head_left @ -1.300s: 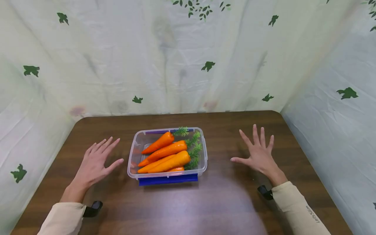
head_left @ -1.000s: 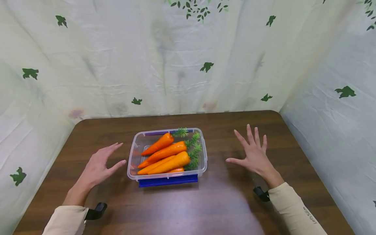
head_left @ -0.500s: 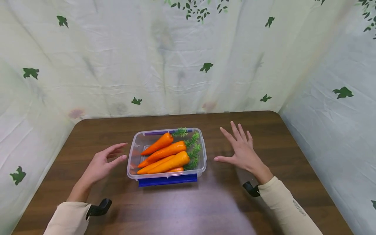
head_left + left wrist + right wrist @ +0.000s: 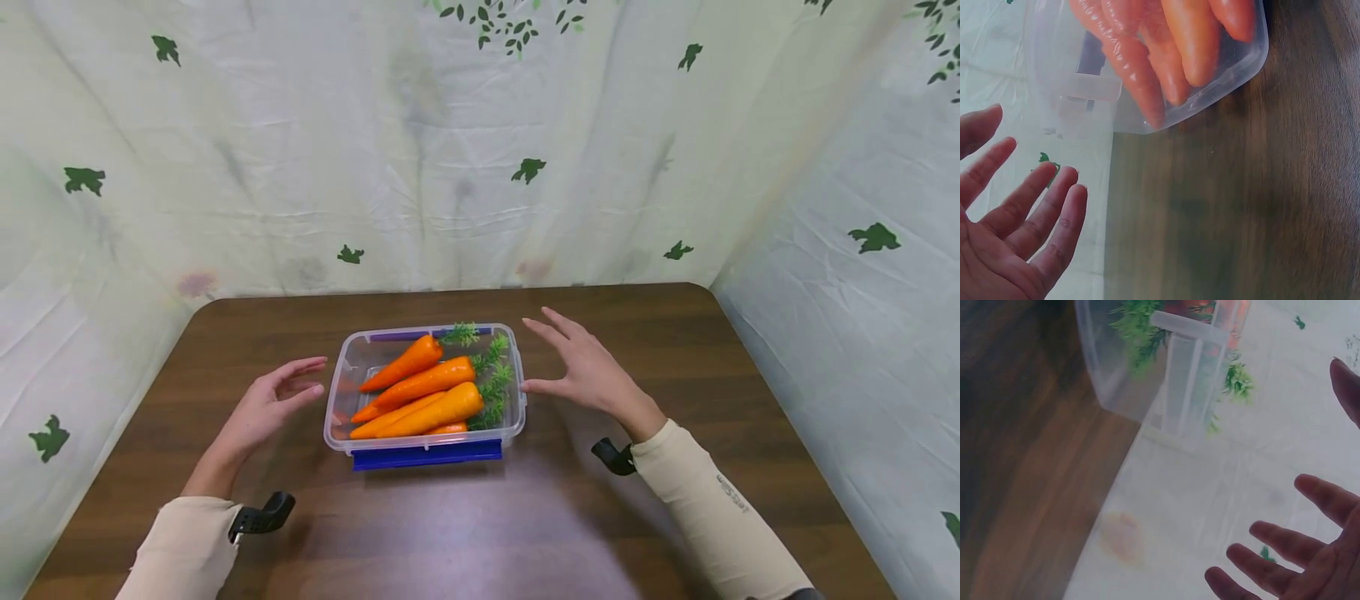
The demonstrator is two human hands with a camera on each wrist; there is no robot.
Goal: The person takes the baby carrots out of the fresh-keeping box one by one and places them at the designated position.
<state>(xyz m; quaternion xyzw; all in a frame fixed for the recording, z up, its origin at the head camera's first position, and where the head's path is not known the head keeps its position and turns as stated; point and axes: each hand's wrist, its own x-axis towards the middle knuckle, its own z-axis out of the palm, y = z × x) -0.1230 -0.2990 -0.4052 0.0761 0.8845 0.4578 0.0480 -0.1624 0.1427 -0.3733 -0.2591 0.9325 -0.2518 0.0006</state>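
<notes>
A clear plastic food container (image 4: pixel 341 417) with blue side clips stands without a lid on the table. In it lie several orange carrots (image 4: pixel 427 385), their green leafy tops toward the right wall. My left hand (image 4: pixel 264 408) hovers just off the container's left side, fingers slightly bent and holding nothing; the left wrist view shows a gap between the fingertips and the container. On the other side, my right hand (image 4: pixel 588 367) has its fingers spread. Its thumb tip is close to the right rim in the head view; the right wrist view shows that hand (image 4: pixel 1310 562) apart from the container.
The brown wooden table (image 4: pixel 435 533) has rounded far corners. Behind it and along both sides hangs a pale cloth (image 4: pixel 300 150) printed with green leaves. Black straps (image 4: pixel 262 514) with small devices sit at both wrists.
Both hands have come in toward the container, the right one travelling farther left. The left hand has turned and its fingers have bent a little. The container and carrots have stayed in place.
</notes>
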